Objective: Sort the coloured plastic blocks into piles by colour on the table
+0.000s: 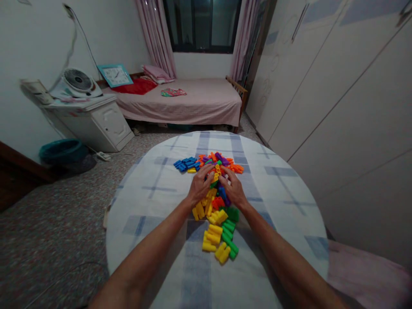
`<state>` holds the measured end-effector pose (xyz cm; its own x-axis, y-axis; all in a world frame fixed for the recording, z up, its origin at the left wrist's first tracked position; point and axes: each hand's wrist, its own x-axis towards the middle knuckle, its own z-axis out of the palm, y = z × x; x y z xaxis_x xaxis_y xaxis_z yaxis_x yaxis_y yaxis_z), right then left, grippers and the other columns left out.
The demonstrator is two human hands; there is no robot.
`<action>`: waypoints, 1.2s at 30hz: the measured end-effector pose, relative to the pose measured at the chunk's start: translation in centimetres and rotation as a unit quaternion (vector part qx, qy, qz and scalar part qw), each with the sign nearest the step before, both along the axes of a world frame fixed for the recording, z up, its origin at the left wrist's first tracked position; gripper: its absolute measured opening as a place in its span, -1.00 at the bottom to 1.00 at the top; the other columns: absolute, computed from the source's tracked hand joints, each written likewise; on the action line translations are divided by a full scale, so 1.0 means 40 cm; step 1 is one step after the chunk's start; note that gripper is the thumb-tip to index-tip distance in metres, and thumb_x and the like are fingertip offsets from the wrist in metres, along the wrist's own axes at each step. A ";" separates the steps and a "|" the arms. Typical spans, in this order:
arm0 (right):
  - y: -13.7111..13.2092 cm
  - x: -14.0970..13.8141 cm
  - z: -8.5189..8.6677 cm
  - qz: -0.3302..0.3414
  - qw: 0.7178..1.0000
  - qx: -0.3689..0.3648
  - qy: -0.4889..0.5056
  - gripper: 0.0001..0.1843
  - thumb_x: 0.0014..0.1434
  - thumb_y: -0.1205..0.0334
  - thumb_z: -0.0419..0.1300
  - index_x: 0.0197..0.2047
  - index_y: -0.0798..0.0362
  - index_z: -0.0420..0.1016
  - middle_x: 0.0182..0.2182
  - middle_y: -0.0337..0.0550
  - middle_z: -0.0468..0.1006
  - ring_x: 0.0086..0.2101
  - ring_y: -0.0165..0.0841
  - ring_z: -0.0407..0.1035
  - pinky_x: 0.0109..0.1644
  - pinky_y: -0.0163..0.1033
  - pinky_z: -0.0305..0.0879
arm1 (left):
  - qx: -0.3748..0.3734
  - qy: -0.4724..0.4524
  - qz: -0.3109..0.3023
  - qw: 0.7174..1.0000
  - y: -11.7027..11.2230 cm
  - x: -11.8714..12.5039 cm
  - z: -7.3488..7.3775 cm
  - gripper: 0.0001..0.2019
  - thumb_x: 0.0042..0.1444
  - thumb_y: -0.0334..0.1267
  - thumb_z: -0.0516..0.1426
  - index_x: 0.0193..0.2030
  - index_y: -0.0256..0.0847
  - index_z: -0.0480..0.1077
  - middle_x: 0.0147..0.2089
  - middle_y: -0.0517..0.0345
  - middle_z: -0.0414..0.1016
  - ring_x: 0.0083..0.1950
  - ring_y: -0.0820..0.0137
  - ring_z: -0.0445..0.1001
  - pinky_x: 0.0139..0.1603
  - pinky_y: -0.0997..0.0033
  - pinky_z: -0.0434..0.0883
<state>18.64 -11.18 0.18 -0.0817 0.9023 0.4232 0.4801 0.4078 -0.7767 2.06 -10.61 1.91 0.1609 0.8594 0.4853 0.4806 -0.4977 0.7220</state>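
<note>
Has yellow blocks (213, 235) and green blocks (228, 228) nearest on the round table (273, 184), grouped largely by colour. Beyond, cups central yellow pieces (217, 170) between left hand (201, 184) and right hand (233, 187) with bent fingers, seemingly for steadiness; cannot tell firm grip from light contact. Farthest, has blue pieces (186, 165) beside a mixed orange-and-purple pile (225, 162), perhaps sorted apart.

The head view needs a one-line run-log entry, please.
left hand: beside yellow plastic tubes; right hand: opposite side; beyond left hand: blue plastic tubes; foreground: green plastic tubes
</note>
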 end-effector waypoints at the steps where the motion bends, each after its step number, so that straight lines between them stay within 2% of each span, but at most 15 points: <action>1: -0.026 0.024 0.018 0.027 0.999 0.013 -0.030 -0.44 0.25 -0.06 0.03 0.25 0.01 0.28 0.16 -0.01 0.35 0.15 -0.21 0.23 0.27 0.00 0.13 | 0.009 0.026 -0.029 0.999 -0.022 -0.029 0.012 -0.58 0.30 -0.05 -0.07 0.17 -0.15 0.36 0.22 -0.03 0.36 0.26 0.27 0.29 0.30 0.14 0.21; 3: -0.101 0.080 0.041 0.103 0.987 0.034 -0.122 -0.29 0.21 -0.15 0.10 0.34 -0.05 0.15 0.27 -0.02 0.22 0.25 -0.15 0.09 0.33 0.05 0.03 | 0.039 0.109 -0.104 0.988 -0.082 -0.100 0.018 -0.45 0.21 0.13 0.00 0.25 -0.06 0.29 0.33 -0.03 0.23 0.34 0.17 0.20 0.33 0.08 0.14; 4: -0.146 0.106 0.042 0.146 0.974 0.040 -0.170 -0.20 0.15 -0.23 0.14 0.36 -0.08 0.10 0.32 -0.03 0.12 0.29 -0.12 0.01 0.33 0.06 0.00 | 0.054 0.157 -0.140 0.976 -0.118 -0.136 0.010 -0.32 0.09 0.24 0.07 0.29 -0.03 0.25 0.38 -0.04 0.13 0.38 0.09 0.11 0.35 0.01 0.08; 7: -0.274 0.155 0.005 0.231 0.931 0.041 -0.281 0.09 -0.09 -0.42 0.23 0.39 -0.11 0.04 0.38 0.00 -0.06 0.33 0.01 -0.16 0.33 0.17 -0.07 | 0.031 0.293 -0.196 0.935 -0.225 -0.211 -0.041 0.03 -0.25 0.41 0.18 0.36 0.03 0.11 0.45 -0.13 -0.07 0.42 -0.16 -0.06 0.34 -0.25 -0.07; 9: -0.323 0.155 -0.037 0.245 0.913 0.031 -0.324 0.19 -0.22 -0.47 0.26 0.39 -0.12 0.05 0.38 0.04 -0.09 0.33 0.10 -0.20 0.32 0.26 -0.14 | 0.005 0.344 -0.203 0.917 -0.270 -0.219 -0.081 0.11 -0.35 0.45 0.18 0.38 0.05 0.07 0.45 -0.16 -0.08 0.42 -0.25 -0.12 0.29 -0.37 -0.10; 11: -0.326 0.134 -0.072 0.225 0.913 0.032 -0.339 0.21 -0.26 -0.46 0.29 0.38 -0.10 0.09 0.38 0.08 -0.12 0.33 0.14 -0.24 0.29 0.32 -0.16 | -0.010 0.353 -0.172 0.920 -0.278 -0.200 -0.111 0.14 -0.36 0.46 0.18 0.38 0.02 0.06 0.45 -0.22 -0.10 0.42 -0.29 -0.18 0.26 -0.43 -0.12; 14: -0.269 0.090 -0.093 0.172 0.928 0.066 -0.325 0.12 -0.19 -0.37 0.32 0.36 -0.06 0.12 0.38 0.10 -0.12 0.33 0.15 -0.27 0.26 0.34 -0.11 | 0.002 0.313 -0.120 0.942 -0.236 -0.154 -0.135 0.10 -0.30 0.39 0.22 0.39 -0.06 0.06 0.46 -0.24 -0.17 0.44 -0.27 -0.24 0.29 -0.36 -0.06; 16: -0.214 0.067 -0.090 0.149 0.934 0.098 -0.308 0.03 -0.12 -0.29 0.33 0.34 -0.05 0.16 0.36 0.10 -0.06 0.33 0.12 -0.23 0.27 0.31 -0.06 | 0.026 0.275 -0.111 0.955 -0.193 -0.130 -0.141 -0.02 -0.17 0.26 0.25 0.37 -0.10 0.10 0.46 -0.22 -0.15 0.44 -0.18 -0.19 0.32 -0.25 0.01; 20: -0.116 0.036 -0.073 0.121 0.950 0.107 -0.269 -0.23 0.05 -0.03 0.29 0.29 -0.02 0.23 0.28 0.09 0.12 0.24 -0.01 0.05 0.26 0.16 0.10 | 0.054 0.179 -0.063 0.980 -0.106 -0.100 -0.137 -0.41 0.04 -0.08 0.21 0.22 -0.19 0.31 0.30 -0.20 0.20 0.35 0.03 0.13 0.31 -0.07 0.15; 24: -0.017 0.002 -0.059 0.052 0.982 0.060 -0.173 -0.44 0.13 0.23 0.14 0.23 0.00 0.29 0.08 0.01 0.34 0.07 -0.16 0.28 0.15 -0.01 0.29 | 0.009 0.064 0.033 0.997 -0.001 -0.068 -0.099 -0.66 0.09 -0.21 0.17 0.01 -0.22 0.45 0.09 -0.09 0.39 0.14 0.20 0.38 0.19 0.09 0.34; 26: 0.038 -0.015 -0.047 0.024 0.990 0.050 -0.131 -0.46 0.12 0.26 0.11 0.20 0.02 0.32 0.03 -0.01 0.39 0.04 -0.18 0.30 0.15 -0.01 0.28 | -0.017 0.033 0.071 0.997 0.060 -0.054 -0.069 -0.69 0.06 -0.21 0.19 -0.05 -0.25 0.46 0.05 -0.08 0.41 0.10 0.21 0.41 0.15 0.12 0.38; 28: 0.091 -0.025 -0.026 -0.003 0.994 0.045 -0.104 -0.48 0.12 0.24 0.10 0.18 0.04 0.35 0.01 0.00 0.42 0.03 -0.18 0.31 0.16 0.01 0.27 | -0.024 0.032 0.094 0.995 0.116 -0.049 -0.038 -0.69 0.06 -0.22 0.19 -0.04 -0.25 0.47 0.09 -0.08 0.40 0.15 0.21 0.39 0.18 0.15 0.37; 32: 0.176 0.006 0.023 -0.038 0.992 0.064 -0.101 -0.55 0.20 0.16 0.07 0.14 0.06 0.38 0.01 0.01 0.44 0.03 -0.20 0.31 0.18 -0.01 0.25 | 0.005 0.082 0.146 0.986 0.196 -0.091 -0.004 -0.66 0.11 -0.18 0.15 0.01 -0.23 0.46 0.23 -0.08 0.30 0.23 0.19 0.33 0.26 0.18 0.29; 34: 0.212 0.052 0.032 -0.055 0.988 0.082 -0.117 -0.57 0.22 0.13 0.05 0.11 0.08 0.41 0.01 0.02 0.43 0.05 -0.20 0.30 0.20 -0.03 0.22 | 0.008 0.111 0.196 0.974 0.223 -0.138 -0.010 -0.65 0.15 -0.15 0.10 0.02 -0.24 0.46 0.26 -0.10 0.28 0.25 0.16 0.30 0.27 0.16 0.26; 36: 0.246 0.111 0.020 -0.084 0.983 0.076 -0.142 -0.57 0.23 0.09 0.05 0.09 0.07 0.43 0.04 0.03 0.42 0.07 -0.18 0.28 0.21 0.00 0.20 | -0.013 0.143 0.245 0.959 0.244 -0.190 -0.031 -0.62 0.17 -0.10 0.08 0.03 -0.27 0.46 0.26 -0.14 0.28 0.30 0.11 0.24 0.31 0.10 0.20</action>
